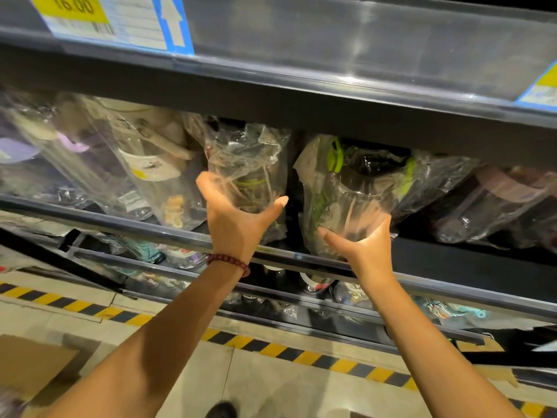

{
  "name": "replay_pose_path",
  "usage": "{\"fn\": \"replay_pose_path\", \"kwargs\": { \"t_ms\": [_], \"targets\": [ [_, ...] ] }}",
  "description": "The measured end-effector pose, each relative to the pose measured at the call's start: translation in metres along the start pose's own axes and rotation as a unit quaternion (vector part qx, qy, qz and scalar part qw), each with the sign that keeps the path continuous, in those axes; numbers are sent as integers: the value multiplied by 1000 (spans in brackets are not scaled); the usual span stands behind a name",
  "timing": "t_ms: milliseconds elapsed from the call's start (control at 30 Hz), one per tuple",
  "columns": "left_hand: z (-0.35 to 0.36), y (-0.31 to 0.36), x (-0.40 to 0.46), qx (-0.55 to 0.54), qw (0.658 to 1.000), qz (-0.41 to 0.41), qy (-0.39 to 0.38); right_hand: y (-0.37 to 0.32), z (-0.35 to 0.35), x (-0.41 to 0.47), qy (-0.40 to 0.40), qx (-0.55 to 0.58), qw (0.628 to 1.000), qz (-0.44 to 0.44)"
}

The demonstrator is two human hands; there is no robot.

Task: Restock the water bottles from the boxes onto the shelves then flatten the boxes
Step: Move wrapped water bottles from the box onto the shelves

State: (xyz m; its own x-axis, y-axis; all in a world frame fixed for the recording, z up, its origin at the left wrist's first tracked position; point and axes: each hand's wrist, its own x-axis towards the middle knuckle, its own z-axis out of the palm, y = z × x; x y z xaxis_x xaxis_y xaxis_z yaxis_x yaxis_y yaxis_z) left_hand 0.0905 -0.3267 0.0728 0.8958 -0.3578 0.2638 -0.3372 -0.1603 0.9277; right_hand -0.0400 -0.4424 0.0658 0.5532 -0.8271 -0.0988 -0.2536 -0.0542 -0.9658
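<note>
While your left hand (pixel 238 218) curls round one bagged bottle (pixel 250 164) at frame centre, your right hand (pixel 361 242) cups the green-strapped bagged bottle (pixel 352 188) just beside it. Both bottles stand on the middle shelf (pixel 168 229); a cardboard box (pixel 33 363) lies lower left.

A dark gap (pixel 294 188) on the shelf (pixel 180 236) separates the two bagged bottles held at its front. Left of the gap, bagged bottles (pixel 120 164) crowd the row; right of it, more bags (pixel 497 206). The upper shelf's edge (pixel 301 107) hangs close above.
</note>
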Motion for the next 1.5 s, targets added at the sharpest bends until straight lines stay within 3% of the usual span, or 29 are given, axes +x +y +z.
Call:
{"fn": "replay_pose_path", "kwargs": {
  "t_ms": [200, 367, 467, 600, 1000, 1200, 1500],
  "targets": [
    [-17, -3, 7, -28, 998, 16, -61, -1, -4, -2, 11, -41, 999, 10],
    [-40, -15, 24, -71, 984, -51, -153, -1, -3, -5, 32, -54, 998, -3],
    [-44, -20, 28, -9, 983, -47, -178, 1, 0, -4, 38, -54, 998, -5],
    [-38, -19, 22, 55, 989, -17, -139, 2, 7, -5, 50, -52, 997, -13],
    [-23, -17, 12, 50, 996, -34, -64, 2, 33, -11, 59, -18, 997, -36],
    [-22, -18, 9, 33, 995, -44, -86, 4, 35, -15, 43, 14, 998, -46],
    [-42, -17, 17, 30, 984, -95, -151, -19, 16, -28, -25, -7, 999, 19]
  ]
}}
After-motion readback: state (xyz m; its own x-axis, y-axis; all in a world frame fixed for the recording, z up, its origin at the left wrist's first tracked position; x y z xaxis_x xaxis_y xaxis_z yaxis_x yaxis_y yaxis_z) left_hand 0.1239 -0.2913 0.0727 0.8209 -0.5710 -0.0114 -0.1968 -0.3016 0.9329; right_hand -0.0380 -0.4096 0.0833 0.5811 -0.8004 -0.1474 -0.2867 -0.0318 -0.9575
